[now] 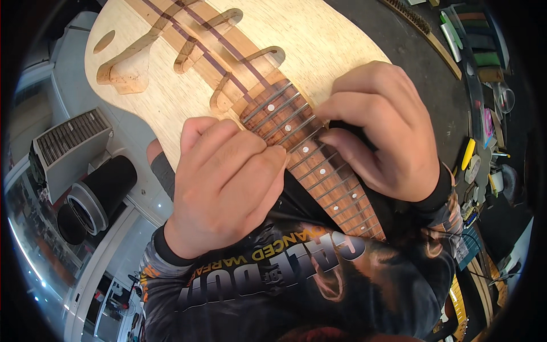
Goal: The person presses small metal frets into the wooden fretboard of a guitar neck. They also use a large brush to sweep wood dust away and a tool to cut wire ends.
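A pale wooden guitar body (131, 34) with routed cavities and dark stripes lies across the person's lap. Its dark-brown fretboard (336, 194) has metal frets and round white dots, running down toward the lower right. My left hand (225, 182) is curled closed at the fretboard's left edge, fingertips mostly hidden. My right hand (382, 128) bends over the opposite edge, thumb and forefinger drawn close at the frets. What either hand pinches, if anything, is too small or hidden to make out.
A dark bench (427, 80) at right holds a long brush (419, 28), yellow-handled tool (467, 154), green mat (468, 251) and several small items. At left stand a grey slotted box (68, 154) and black cylindrical container (102, 194) by glass cabinets (40, 251).
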`<state>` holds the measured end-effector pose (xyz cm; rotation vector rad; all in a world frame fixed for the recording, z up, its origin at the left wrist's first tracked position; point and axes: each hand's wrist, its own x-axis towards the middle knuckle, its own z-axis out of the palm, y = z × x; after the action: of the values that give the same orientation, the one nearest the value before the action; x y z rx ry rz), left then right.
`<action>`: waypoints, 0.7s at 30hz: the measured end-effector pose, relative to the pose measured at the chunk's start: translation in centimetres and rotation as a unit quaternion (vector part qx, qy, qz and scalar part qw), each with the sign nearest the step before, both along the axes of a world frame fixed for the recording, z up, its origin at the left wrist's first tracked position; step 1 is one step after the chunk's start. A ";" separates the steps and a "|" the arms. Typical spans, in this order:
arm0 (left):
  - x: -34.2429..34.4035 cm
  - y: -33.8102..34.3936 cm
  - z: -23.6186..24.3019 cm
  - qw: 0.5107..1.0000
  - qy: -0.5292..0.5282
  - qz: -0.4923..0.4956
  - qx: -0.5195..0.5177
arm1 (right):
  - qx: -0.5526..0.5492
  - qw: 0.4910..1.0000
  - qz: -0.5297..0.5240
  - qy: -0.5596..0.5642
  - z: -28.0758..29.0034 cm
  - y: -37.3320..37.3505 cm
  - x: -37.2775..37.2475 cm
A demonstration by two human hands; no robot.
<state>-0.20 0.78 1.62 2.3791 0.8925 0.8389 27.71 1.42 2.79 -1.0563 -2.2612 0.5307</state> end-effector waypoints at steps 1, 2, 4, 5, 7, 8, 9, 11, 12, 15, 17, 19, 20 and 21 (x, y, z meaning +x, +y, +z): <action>0.1 0.2 -0.1 1.000 0.003 0.002 0.004 | 0.014 1.000 0.000 -0.008 -0.4 0.0 -0.2; 0.0 0.3 -0.2 1.000 0.003 0.002 0.004 | 0.013 1.000 -0.001 -0.009 -0.4 0.3 -0.4; -0.1 0.3 -0.3 0.999 0.016 0.011 0.041 | 0.026 0.998 0.011 -0.047 -0.3 0.8 -0.7; -0.1 0.2 -0.3 0.999 0.017 0.013 0.040 | 0.026 0.998 0.013 -0.047 -0.3 0.8 -0.7; 0.0 -0.2 -0.3 0.999 0.010 0.014 0.041 | 0.033 0.998 0.022 -0.058 -0.2 0.7 -0.6; -0.1 -0.3 0.0 0.999 0.009 0.013 0.041 | 0.033 0.998 0.021 -0.058 -0.3 0.4 -0.6; -0.1 -0.5 0.4 1.000 0.016 0.000 0.020 | 0.031 0.998 0.021 -0.051 -0.4 -0.1 -0.6; -0.2 -0.5 0.6 1.000 0.023 -0.013 -0.002 | 0.028 0.998 0.021 -0.042 -0.5 -0.2 -0.7; -0.2 -0.2 0.4 1.000 0.017 -0.008 0.009 | 0.030 0.999 0.016 -0.038 -0.5 0.0 -0.9; -0.2 0.1 -0.1 1.000 0.011 0.006 0.027 | 0.036 0.998 0.011 -0.040 -0.7 0.6 -1.1; -0.3 -0.1 -0.1 0.999 0.010 0.014 0.034 | 0.043 0.998 0.011 -0.047 -0.7 0.5 -1.1; -0.3 -0.4 0.1 1.000 0.006 -0.005 0.013 | 0.050 0.998 0.015 -0.042 -0.7 -0.1 -1.1; -0.3 -0.4 0.2 1.000 0.006 -0.004 0.013 | 0.050 0.998 0.017 -0.041 -0.7 -0.2 -1.1; -0.3 -0.3 0.3 1.000 0.008 -0.005 0.008 | 0.043 0.998 0.012 -0.040 -0.7 -0.2 -1.1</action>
<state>-0.51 0.50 1.94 2.4062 0.8817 0.8269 26.65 1.21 2.14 -1.0248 -2.3474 0.4034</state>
